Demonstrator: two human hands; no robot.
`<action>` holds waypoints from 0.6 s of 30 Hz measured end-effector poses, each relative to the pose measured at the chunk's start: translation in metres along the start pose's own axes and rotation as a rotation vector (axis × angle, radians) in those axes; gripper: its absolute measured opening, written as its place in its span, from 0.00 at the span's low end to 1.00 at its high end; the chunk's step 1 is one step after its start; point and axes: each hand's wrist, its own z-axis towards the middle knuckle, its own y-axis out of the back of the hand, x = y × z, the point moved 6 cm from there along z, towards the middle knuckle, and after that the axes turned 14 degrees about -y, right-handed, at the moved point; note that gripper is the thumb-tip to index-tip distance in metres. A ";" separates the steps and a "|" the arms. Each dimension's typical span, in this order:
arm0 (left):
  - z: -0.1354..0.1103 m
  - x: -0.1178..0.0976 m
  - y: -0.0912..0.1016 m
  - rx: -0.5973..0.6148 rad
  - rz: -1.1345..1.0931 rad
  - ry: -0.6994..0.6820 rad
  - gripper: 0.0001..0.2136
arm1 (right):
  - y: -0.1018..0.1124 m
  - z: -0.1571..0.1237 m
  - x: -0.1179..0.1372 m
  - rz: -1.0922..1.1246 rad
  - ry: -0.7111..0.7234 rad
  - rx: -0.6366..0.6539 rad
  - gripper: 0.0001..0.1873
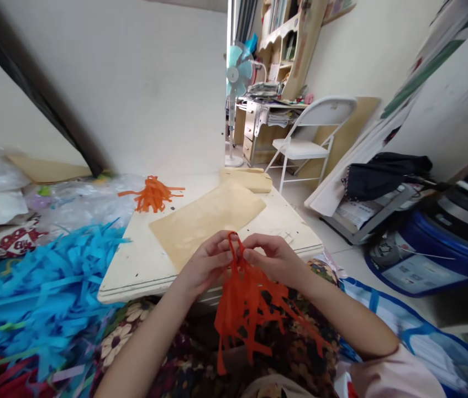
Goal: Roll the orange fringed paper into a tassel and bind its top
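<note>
Both my hands meet at the front edge of a low pale wooden board [142,265]. My left hand [209,260] and my right hand [269,255] pinch the twisted top loop of a red-orange paper tassel [250,309]. Its cut strips hang down over my lap. Fingers of both hands are closed on the loop. A finished orange tassel [153,194] lies at the far side of the board. A tan paper sheet [209,218] lies flat in the board's middle.
A heap of blue paper strips [38,287] fills the left, with red strips below it. Clear plastic bags [72,202] sit behind. A white folding chair [308,141], a teal fan [237,72] and a cluttered desk stand beyond. A blue drum [424,254] lies right.
</note>
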 end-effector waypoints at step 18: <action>0.006 0.004 0.001 0.087 -0.040 -0.026 0.08 | 0.001 0.007 -0.012 0.088 -0.148 -0.075 0.06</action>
